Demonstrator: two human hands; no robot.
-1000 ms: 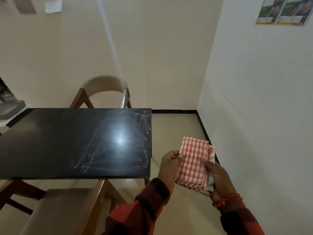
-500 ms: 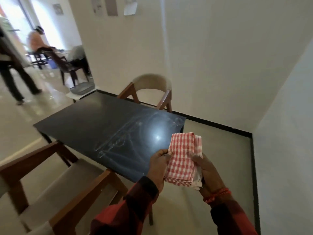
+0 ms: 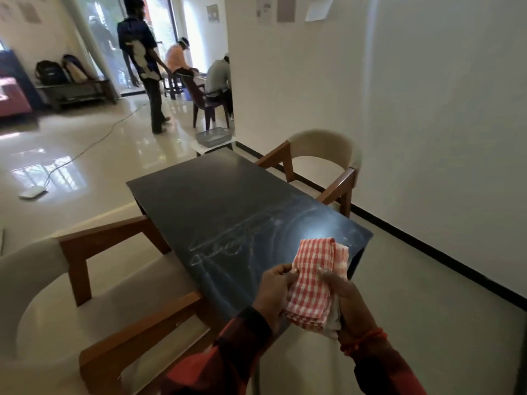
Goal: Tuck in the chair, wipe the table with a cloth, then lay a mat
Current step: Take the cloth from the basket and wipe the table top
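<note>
A folded red-and-white checked cloth (image 3: 315,283) is held above the near right corner of the black table (image 3: 228,206). My left hand (image 3: 273,292) grips its left edge and my right hand (image 3: 346,302) grips its right edge, with a white layer showing under the cloth. Chalky smear marks cover the table's near half. A beige chair with wooden arms (image 3: 74,303) stands at the table's near left side, its seat partly under the top. A second matching chair (image 3: 325,163) sits at the far right side, by the wall.
A white wall (image 3: 427,124) with a black skirting runs close along the right. A wire basket (image 3: 214,136) rests on a small white stand past the table's far end. Three people and a dark chair (image 3: 206,102) are in the room beyond. A cable crosses the glossy floor at left.
The view has swung left, so the table now runs away diagonally and the room beyond shows. Both hands keep hold of the cloth, now over the table's near corner.
</note>
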